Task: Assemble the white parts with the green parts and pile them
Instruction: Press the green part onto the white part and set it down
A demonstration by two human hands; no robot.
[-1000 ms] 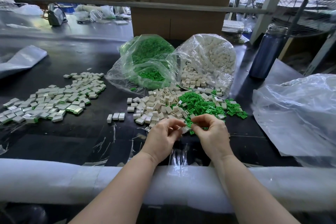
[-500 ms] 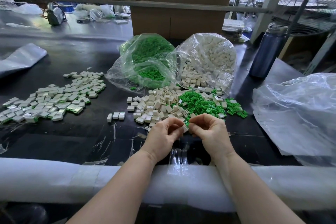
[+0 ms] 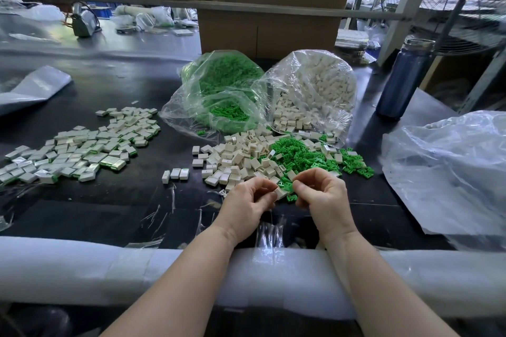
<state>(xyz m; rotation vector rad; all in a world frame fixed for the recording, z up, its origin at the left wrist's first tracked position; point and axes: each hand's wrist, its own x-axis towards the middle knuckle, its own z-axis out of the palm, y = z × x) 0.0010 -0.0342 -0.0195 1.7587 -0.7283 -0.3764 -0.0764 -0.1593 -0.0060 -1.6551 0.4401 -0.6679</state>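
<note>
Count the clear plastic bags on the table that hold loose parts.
2: the bag of green parts at centre back, and the bag of white parts touching its right side. The crumpled right-hand bag's contents are unclear.

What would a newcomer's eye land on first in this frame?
Probably the bright green parts heaped mid-table beside loose white parts, below two clear bags of the same. Just in front, the left hand pinches a white part while the right hand is curled close by. At left, a spread of assembled pieces.
</note>
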